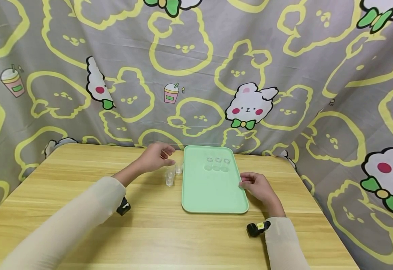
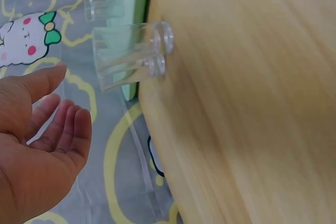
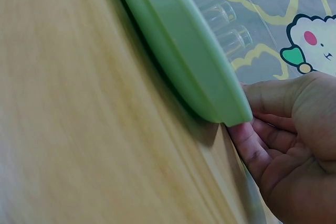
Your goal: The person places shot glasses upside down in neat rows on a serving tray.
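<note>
My right hand [image 1: 258, 185] holds the right edge of a light green tray [image 1: 213, 195]. In the right wrist view the thumb lies at the rim of the tray [image 3: 184, 51] and a finger is under it. My left hand [image 1: 154, 157] hovers just above and behind small clear glasses [image 1: 169, 179] on the table, left of the tray. Its fingers are loosely bent with nothing between them. In the left wrist view these glasses [image 2: 126, 53] stand upright, close together, apart from the left hand [image 2: 47, 140]. Three more clear glasses [image 1: 218, 165] form a row on the tray's far part.
The wooden table [image 1: 149, 236] ends at a grey curtain [image 1: 189, 82] with yellow cartoon outlines, close behind the tray. A black wrist camera [image 1: 123, 207] sits at the left sleeve, another black camera [image 1: 257, 228] at the right sleeve.
</note>
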`<control>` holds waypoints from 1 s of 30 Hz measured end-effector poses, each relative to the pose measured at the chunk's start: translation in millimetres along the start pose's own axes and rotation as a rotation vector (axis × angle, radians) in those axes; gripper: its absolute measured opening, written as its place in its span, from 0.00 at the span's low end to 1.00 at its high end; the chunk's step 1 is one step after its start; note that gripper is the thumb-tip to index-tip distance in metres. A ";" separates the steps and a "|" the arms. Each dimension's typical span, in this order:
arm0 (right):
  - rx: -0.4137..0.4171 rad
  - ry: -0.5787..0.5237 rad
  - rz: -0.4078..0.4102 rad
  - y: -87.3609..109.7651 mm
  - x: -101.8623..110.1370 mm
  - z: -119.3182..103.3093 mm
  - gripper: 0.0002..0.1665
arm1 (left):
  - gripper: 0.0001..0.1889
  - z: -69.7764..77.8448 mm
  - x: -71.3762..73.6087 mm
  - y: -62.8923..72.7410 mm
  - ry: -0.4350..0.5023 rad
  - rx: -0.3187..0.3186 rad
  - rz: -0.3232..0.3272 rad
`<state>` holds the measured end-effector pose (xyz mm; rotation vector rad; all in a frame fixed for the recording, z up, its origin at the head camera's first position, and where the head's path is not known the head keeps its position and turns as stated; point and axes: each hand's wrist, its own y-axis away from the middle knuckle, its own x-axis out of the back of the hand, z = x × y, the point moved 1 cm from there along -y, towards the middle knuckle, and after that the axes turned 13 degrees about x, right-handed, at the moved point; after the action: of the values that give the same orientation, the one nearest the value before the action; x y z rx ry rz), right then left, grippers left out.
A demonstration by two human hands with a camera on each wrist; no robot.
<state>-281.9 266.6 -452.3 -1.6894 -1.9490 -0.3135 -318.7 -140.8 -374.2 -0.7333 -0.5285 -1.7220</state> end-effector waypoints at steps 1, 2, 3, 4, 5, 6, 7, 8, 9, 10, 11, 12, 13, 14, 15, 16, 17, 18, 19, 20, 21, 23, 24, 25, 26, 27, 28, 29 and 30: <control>0.000 0.001 -0.002 0.2 -0.2 -0.1 0.22 | 0.20 -0.9 0.0 1.9 -0.006 0.000 -0.002; -0.001 0.002 -0.002 0.3 -0.2 -0.2 0.22 | 0.20 -1.3 -0.1 4.0 -0.013 0.002 -0.003; -0.002 0.001 -0.002 0.5 -0.5 -0.5 0.22 | 0.20 -2.1 -0.1 5.7 -0.018 -0.002 -0.006; 0.000 0.001 -0.005 0.6 -0.5 -0.9 0.22 | 0.20 -2.8 -0.3 7.3 -0.024 -0.007 -0.008; -0.001 0.000 -0.007 0.8 -0.5 -1.3 0.22 | 0.21 -3.3 -0.3 8.9 -0.024 -0.012 -0.011; 0.003 0.001 -0.012 0.8 -0.4 -1.5 0.22 | 0.21 -3.8 -0.3 10.6 -0.023 -0.019 -0.014; -0.001 -0.001 -0.009 0.8 -0.3 -1.8 0.22 | 0.21 -4.4 -0.5 12.2 -0.021 -0.023 -0.017; -0.003 -0.002 -0.010 0.8 -0.3 -2.0 0.22 | 0.21 -4.9 -0.7 13.6 -0.015 -0.027 -0.022; -0.002 -0.004 -0.011 0.8 -0.3 -2.0 0.22 | 0.21 -5.2 -1.1 15.1 -0.009 -0.035 -0.027; 0.000 -0.004 -0.013 0.7 -0.1 -2.0 0.22 | 0.21 -5.7 -1.6 16.2 -0.006 -0.044 -0.030; -0.001 -0.004 -0.012 0.6 -0.1 -1.7 0.22 | 0.21 -5.6 -1.8 17.6 -0.002 -0.051 -0.035; -0.002 -0.005 -0.010 0.4 0.0 -1.4 0.22 | 0.21 -6.1 -2.3 18.7 -0.003 -0.060 -0.037; -0.004 -0.008 -0.007 0.5 -0.1 -1.2 0.22 | 0.21 -6.0 -2.6 20.0 -0.003 -0.065 -0.040; -0.006 -0.010 -0.007 0.5 0.0 -1.0 0.22 | 0.21 -6.1 -2.8 21.1 -0.002 -0.069 -0.043; -0.007 -0.012 -0.005 0.5 0.1 -1.4 0.22 | 0.21 -6.4 -2.9 22.3 -0.004 -0.071 -0.043; -0.006 -0.012 -0.005 0.5 0.3 -1.6 0.22 | 0.21 -7.2 -2.6 23.5 -0.004 -0.071 -0.044; -0.008 -0.013 -0.004 0.5 0.4 -1.6 0.22 | 0.21 -8.2 -2.3 24.6 -0.004 -0.070 -0.044; -0.007 -0.015 -0.005 0.6 0.6 -2.0 0.22 | 0.21 -9.7 -2.1 25.6 -0.008 -0.071 -0.044; -0.008 -0.016 -0.007 0.8 0.7 -2.5 0.22 | 0.21 -11.0 -1.8 26.5 -0.008 -0.068 -0.045; -0.009 -0.015 -0.008 0.7 0.8 -2.7 0.22 | 0.21 -13.0 -1.6 27.1 -0.009 -0.068 -0.045; -0.007 -0.014 -0.009 0.8 0.9 -2.8 0.22 | 0.21 -14.6 -1.3 27.7 -0.011 -0.064 -0.046; -0.009 -0.014 -0.007 0.8 1.0 -2.5 0.22 | 0.22 -17.5 -1.1 28.6 -0.013 -0.055 -0.049; -0.011 -0.013 -0.006 0.8 1.1 -2.5 0.22 | 0.22 -18.4 -0.9 29.3 -0.017 -0.052 -0.051; -0.012 -0.012 -0.005 0.8 1.1 -2.4 0.22 | 0.22 -19.7 -1.1 29.6 -0.020 -0.045 -0.053; -0.011 -0.010 -0.005 0.8 1.1 -2.2 0.22 | 0.22 -20.7 -1.3 30.2 -0.024 -0.042 -0.054; -0.011 -0.008 -0.005 0.8 1.1 -2.1 0.22 | 0.22 -21.9 -1.7 30.6 -0.026 -0.035 -0.055; -0.011 -0.008 -0.004 0.8 1.0 -2.2 0.22 | 0.21 -23.2 -2.1 31.2 -0.026 -0.031 -0.057; -0.011 -0.007 -0.003 0.8 0.9 -2.2 0.22 | 0.21 -24.7 -2.7 31.8 -0.027 -0.031 -0.060; -0.010 -0.007 -0.003 0.6 0.9 -2.1 0.22 | 0.21 -26.2 -3.2 32.5 -0.029 -0.033 -0.064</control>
<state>-280.8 266.4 -450.2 -1.6963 -1.9580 -0.3191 -292.1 -165.0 -395.7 -0.7726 -0.5499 -1.7857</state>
